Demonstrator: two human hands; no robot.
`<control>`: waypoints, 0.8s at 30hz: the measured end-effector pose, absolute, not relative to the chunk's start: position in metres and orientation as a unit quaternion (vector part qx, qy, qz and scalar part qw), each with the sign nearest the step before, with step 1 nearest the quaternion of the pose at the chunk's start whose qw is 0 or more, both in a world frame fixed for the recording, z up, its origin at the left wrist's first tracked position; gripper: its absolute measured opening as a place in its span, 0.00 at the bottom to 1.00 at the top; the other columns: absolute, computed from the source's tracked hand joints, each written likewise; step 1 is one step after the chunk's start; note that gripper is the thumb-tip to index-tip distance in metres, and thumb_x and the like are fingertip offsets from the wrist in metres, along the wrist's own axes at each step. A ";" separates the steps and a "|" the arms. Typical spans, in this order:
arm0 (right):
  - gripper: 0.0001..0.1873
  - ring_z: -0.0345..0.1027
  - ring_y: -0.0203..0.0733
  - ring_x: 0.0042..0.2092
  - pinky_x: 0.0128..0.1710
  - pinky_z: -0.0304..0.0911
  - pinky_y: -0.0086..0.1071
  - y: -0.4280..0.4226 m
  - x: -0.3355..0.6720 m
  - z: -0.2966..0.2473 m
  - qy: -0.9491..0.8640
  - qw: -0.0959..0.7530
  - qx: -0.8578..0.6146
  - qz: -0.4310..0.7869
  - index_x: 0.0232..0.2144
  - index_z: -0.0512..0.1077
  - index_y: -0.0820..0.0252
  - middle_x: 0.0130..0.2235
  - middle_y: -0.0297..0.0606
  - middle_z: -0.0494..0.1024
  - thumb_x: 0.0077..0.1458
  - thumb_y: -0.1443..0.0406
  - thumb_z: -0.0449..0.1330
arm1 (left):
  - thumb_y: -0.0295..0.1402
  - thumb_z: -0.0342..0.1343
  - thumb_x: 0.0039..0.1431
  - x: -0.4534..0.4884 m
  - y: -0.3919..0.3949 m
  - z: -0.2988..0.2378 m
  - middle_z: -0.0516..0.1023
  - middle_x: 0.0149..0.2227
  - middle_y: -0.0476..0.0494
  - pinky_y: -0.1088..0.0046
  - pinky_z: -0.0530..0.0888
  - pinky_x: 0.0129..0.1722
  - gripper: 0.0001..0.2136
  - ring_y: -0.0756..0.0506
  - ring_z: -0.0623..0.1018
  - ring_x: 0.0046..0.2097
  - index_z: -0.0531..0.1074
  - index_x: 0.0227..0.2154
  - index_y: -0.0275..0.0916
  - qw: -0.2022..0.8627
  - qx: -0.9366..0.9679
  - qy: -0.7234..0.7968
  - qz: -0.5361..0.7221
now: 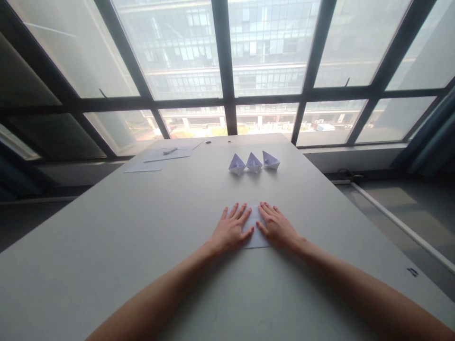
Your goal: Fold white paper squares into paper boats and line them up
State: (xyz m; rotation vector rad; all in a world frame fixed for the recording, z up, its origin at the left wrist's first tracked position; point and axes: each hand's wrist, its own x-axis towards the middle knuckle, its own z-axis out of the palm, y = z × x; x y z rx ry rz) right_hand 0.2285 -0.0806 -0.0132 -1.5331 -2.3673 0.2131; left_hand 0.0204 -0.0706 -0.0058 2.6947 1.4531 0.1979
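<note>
A small folded white paper point(254, 233) lies flat on the grey table point(149, 237) in front of me. My left hand point(231, 229) rests palm down on its left part, fingers stretched out and spread. My right hand point(275, 226) lies flat on its right part, fingers also extended. Both hands press the paper onto the table; only a strip of paper shows between them. Three folded white paper boats point(253, 163) stand in a row farther back on the table, apart from my hands.
Loose white sheets point(159, 157) with a pen point(169, 150) on them lie at the table's far left corner. Large dark-framed windows point(227, 71) rise behind the table's far edge. A floor strip and a pipe point(391, 215) run to the right.
</note>
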 end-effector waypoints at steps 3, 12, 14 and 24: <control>0.33 0.46 0.50 0.69 0.68 0.41 0.45 -0.081 0.229 -0.013 -0.827 0.154 -0.535 0.073 0.66 0.56 0.72 0.68 0.53 0.54 0.65 0.57 0.48 | 0.52 0.38 0.68 0.021 -0.071 -0.006 0.47 0.71 0.45 0.48 0.46 0.67 0.31 0.36 0.47 0.71 0.51 0.68 0.45 0.037 0.877 0.475 0.063; 0.33 0.46 0.50 0.69 0.68 0.41 0.45 -0.080 0.229 -0.012 -0.828 0.150 -0.535 0.072 0.66 0.56 0.72 0.68 0.52 0.54 0.65 0.57 0.48 | 0.52 0.39 0.68 0.020 -0.071 -0.006 0.47 0.71 0.45 0.48 0.46 0.67 0.31 0.36 0.47 0.71 0.50 0.69 0.45 0.040 0.877 0.473 0.066; 0.33 0.46 0.49 0.69 0.68 0.41 0.46 -0.080 0.228 -0.012 -0.828 0.151 -0.535 0.073 0.66 0.56 0.71 0.68 0.52 0.54 0.65 0.57 0.48 | 0.52 0.39 0.67 0.020 -0.071 -0.006 0.48 0.71 0.45 0.48 0.46 0.67 0.30 0.37 0.47 0.71 0.50 0.68 0.46 0.041 0.877 0.473 0.070; 0.33 0.44 0.50 0.69 0.68 0.39 0.46 -0.081 0.229 -0.013 -0.828 0.147 -0.538 0.065 0.66 0.55 0.71 0.68 0.52 0.53 0.65 0.57 0.48 | 0.52 0.40 0.67 0.020 -0.071 -0.007 0.48 0.71 0.45 0.49 0.46 0.67 0.30 0.36 0.47 0.71 0.51 0.68 0.46 0.043 0.876 0.474 0.072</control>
